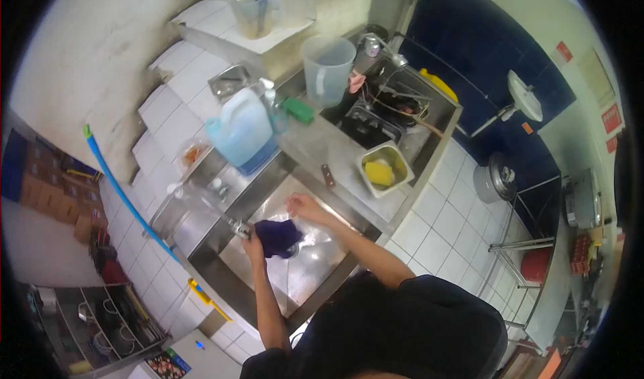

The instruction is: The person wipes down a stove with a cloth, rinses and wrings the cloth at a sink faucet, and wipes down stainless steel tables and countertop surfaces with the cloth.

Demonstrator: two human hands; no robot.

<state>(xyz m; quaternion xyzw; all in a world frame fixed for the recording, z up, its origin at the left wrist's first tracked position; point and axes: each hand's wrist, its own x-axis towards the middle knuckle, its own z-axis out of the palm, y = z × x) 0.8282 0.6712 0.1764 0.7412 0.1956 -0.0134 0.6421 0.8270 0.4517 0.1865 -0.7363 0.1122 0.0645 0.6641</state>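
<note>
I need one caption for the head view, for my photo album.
Over a steel sink, the left hand holds a dark purple cloth by the faucet, the right hand nearby.

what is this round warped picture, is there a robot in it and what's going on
There is no robot: these are a person's bare hands. The one picture comes from a camera worn on the head, looking forward and down, so the black-clothed body shows at the bottom. The left hand holds a dark purple cloth over a metal sink; the right hand is beside it, seemingly empty. On the surfaces around the sink stand a container of blue liquid, a clear plastic jug and a metal tub with a yellow sponge.
</note>
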